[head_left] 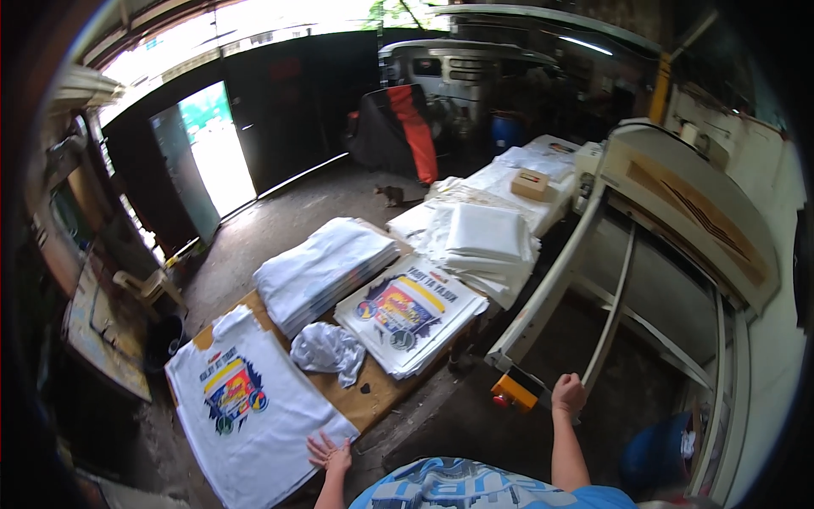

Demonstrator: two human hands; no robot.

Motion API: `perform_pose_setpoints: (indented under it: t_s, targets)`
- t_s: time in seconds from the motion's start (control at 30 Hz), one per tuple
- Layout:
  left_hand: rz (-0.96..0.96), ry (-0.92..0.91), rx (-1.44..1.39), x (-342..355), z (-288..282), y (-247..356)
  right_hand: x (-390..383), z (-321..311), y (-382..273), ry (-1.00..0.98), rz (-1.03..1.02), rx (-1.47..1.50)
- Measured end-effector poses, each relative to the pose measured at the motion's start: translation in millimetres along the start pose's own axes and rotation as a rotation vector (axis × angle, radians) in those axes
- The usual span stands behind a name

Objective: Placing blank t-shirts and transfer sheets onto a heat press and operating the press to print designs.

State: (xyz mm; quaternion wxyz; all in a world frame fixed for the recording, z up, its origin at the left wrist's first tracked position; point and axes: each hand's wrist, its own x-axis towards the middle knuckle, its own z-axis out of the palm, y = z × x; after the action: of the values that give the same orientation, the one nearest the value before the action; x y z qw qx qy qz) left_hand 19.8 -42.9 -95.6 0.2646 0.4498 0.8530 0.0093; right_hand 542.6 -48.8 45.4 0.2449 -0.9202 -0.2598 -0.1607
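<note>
My left hand [331, 455], fingers spread, lies at the lower right edge of a white T-shirt [297, 441] spread on the board table. The shirt has a colourful blue, yellow and red print on its front. My right hand [568, 394] is closed in a fist at the near end of a curved metal bar [615, 314] on the large press-like machine [678, 204]; what is inside the fist is hidden. Just left of that hand sits a yellow control box [517, 388] with a red button. Beyond the shirt lie a crumpled white cloth [326, 352] and a stack of printed sheets [415, 318].
Folded white shirts [322, 263] are stacked behind the cloth. More white fabric [487, 233] and a small cardboard box [530, 184] lie farther along the table. A cat [390, 196] is on the floor beyond. A blue drum [657, 454] stands under the machine.
</note>
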Motion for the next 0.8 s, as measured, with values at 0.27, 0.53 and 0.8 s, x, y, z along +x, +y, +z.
perform_pose_setpoints:
  t_s: [0.27,0.53,0.8]
  targets:
    - [0.174,0.061,0.102,-12,10,-13,-6,0,3,-0.087,0.048,-0.012]
    - [0.144,0.029,0.18,-16,9,-5,-4,-4,3,-0.048,0.012,-0.039]
    - [0.097,-0.055,0.239,-10,8,-5,-4,-10,-5,-0.086,0.059,-0.015]
